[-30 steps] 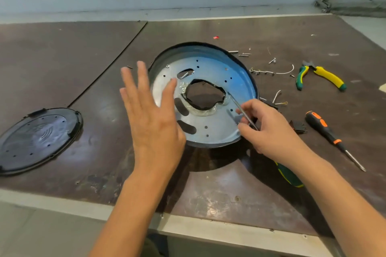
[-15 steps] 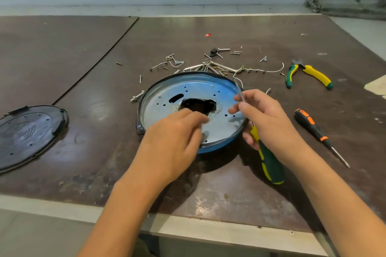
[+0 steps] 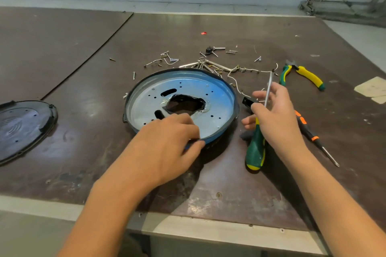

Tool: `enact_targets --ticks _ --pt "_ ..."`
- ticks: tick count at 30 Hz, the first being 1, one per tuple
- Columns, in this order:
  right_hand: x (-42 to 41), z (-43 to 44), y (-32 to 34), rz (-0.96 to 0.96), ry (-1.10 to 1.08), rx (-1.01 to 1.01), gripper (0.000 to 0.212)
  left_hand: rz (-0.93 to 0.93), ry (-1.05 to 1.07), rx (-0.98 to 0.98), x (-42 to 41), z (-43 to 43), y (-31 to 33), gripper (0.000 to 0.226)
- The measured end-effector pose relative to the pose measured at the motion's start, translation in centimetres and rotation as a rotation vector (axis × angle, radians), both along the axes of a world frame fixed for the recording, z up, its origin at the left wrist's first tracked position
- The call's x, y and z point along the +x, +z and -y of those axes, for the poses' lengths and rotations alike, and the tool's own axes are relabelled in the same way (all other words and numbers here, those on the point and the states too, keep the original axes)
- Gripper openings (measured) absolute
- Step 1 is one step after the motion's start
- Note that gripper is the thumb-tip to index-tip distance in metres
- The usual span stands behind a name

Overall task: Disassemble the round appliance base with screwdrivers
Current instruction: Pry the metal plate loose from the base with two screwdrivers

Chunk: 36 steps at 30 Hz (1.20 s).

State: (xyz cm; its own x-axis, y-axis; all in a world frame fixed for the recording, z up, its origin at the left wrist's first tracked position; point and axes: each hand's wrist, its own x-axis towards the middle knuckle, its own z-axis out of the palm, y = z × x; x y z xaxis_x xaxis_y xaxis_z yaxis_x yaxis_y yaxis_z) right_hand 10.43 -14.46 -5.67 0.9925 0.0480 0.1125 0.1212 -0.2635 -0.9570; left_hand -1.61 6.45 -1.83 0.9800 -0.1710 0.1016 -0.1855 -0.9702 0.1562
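The round appliance base [image 3: 217, 98], a shiny metal plate with a jagged centre hole inside a dark blue rim, lies flat on the brown table. My left hand [image 3: 169, 144] grips its near rim, fingers on the plate and thumb under the edge. My right hand [image 3: 275, 119] is just right of the base and holds a green-and-yellow screwdriver [image 3: 255, 150] by its metal shaft, tip pointing away, handle hanging toward me. A second screwdriver [image 3: 311, 133], black and orange, lies on the table right of that hand.
Loose screws, clips and wire [image 3: 211, 62] are scattered behind the base. Green-and-yellow pliers [image 3: 302, 75] lie at the far right. A small black part [image 3: 247, 102] sits beside the base. A black round cover [image 3: 20, 127] rests at the left edge. The table's front edge [image 3: 208, 231] is near me.
The base has dropped from tilted up to lying flat. My left hand went from open in the air to gripping the near rim. My right hand drew the screwdriver off the plate to the right.
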Motion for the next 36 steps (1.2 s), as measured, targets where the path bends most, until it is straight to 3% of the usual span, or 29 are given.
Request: enact_targets --ticks 4,6,11,15,19,21,26,29,31,34,36 --pt "-0.1 0.0 -0.6 0.101 0.063 -0.236 0.086 0.057 0.018 -0.037 -0.4 0.4 0.3 0.054" --pt "-0.1 -0.1 -0.8 0.095 0.106 -0.319 0.091 0.081 0.008 -0.059 -0.4 1.3 -0.1 0.055" --pt "-0.5 -0.2 -0.4 0.173 0.139 -0.457 0.051 0.076 -0.016 0.106 0.1 2.4 -1.4 0.05" --pt "0.6 2.2 1.0 0.304 -0.055 -0.566 0.033 0.087 -0.018 0.08 0.2 1.9 -1.7 0.041" --pt "2.4 5.8 1.3 -0.047 -0.16 -0.869 0.053 0.109 0.002 0.089 0.3 2.1 -2.0 0.038" --pt "2.5 6.5 1.1 -0.189 -0.142 -0.92 0.06 0.117 0.01 0.083 0.4 2.1 -2.0 0.037" --pt "2.7 7.2 1.2 -0.087 -0.133 -0.843 0.04 0.131 0.004 0.058 0.5 2.1 -2.0 0.038" --pt "2.6 7.1 2.1 0.131 -0.135 -0.635 0.027 0.141 0.003 0.034 0.4 2.0 -1.9 0.038" --pt "2.0 6.6 3.5 0.155 -0.074 -0.221 0.027 0.134 0.001 0.01 0.3 2.0 -1.7 0.035" --pt "0.7 5.0 5.9 0.06 0.183 0.462 0.026 0.125 -0.009 -0.013 0.3 1.9 -1.5 0.033" --pt "-0.1 3.4 6.8 0.038 0.29 0.751 0.025 0.122 -0.022 -0.013 0.3 1.6 -1.5 0.035"
